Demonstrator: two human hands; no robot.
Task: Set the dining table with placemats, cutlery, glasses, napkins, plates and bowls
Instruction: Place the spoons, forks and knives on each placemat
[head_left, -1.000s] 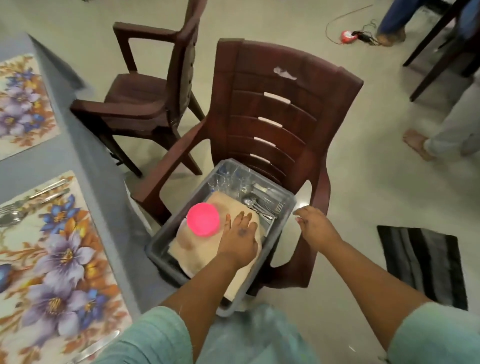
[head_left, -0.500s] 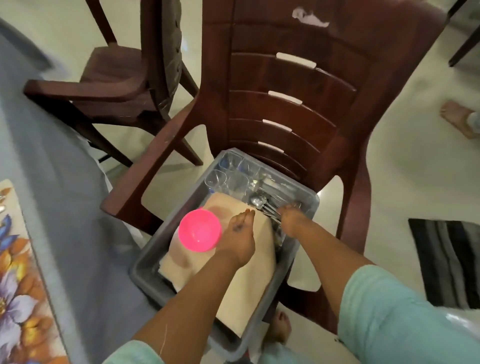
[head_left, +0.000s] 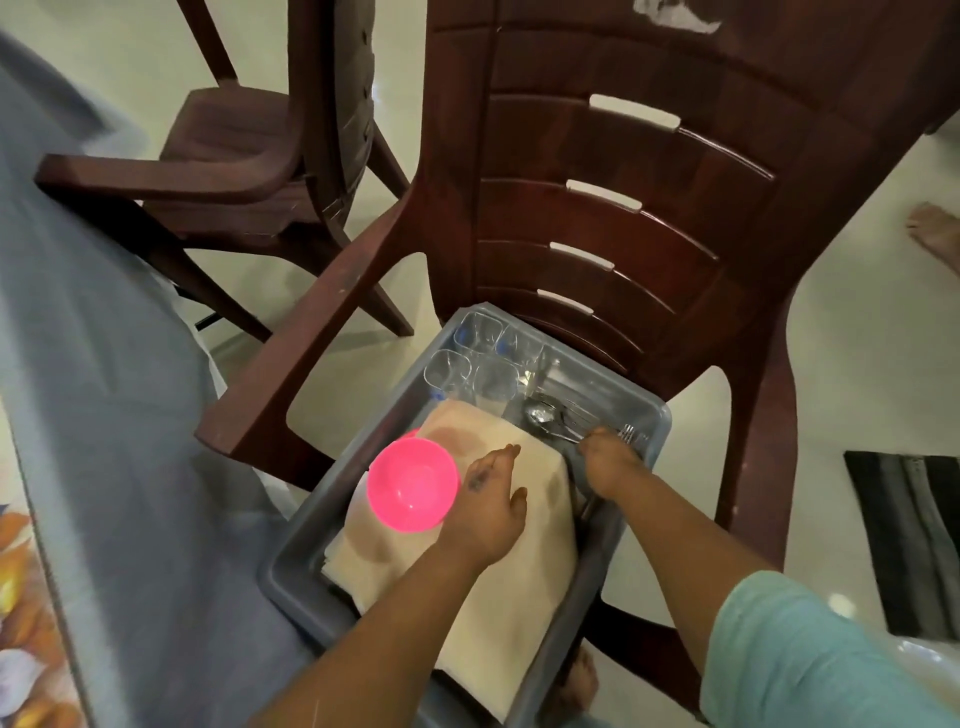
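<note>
Honestly, a few ways this could go sideways from where I'm sitting:

- My right hand (head_left: 609, 462) is down in the cutlery corner of the grey plastic tub (head_left: 291, 561), fingers curled into the pile of spoons and forks (head_left: 558, 420). I can't tell whether it has actually closed on anything. A loose pinch could drag the whole tangle and drop pieces on the floor.
- My left hand (head_left: 491, 512) lies on the folded beige napkin (head_left: 514, 613), fingers bent over its far edge. Whether it's gripping or just pressing, I can't say. The pink bowl (head_left: 414, 483) sits right beside that hand (touching, I think), so sliding the cloth could tip it.
- Four clear glasses (head_left: 485, 364) stand in the tub's far corner, just beside the cutlery. A careless yank could knock them together.
- The tub rests on the brown plastic chair (head_left: 649, 208), its near end sticking out past the seat. Leaning on it could tip everything.
</note>
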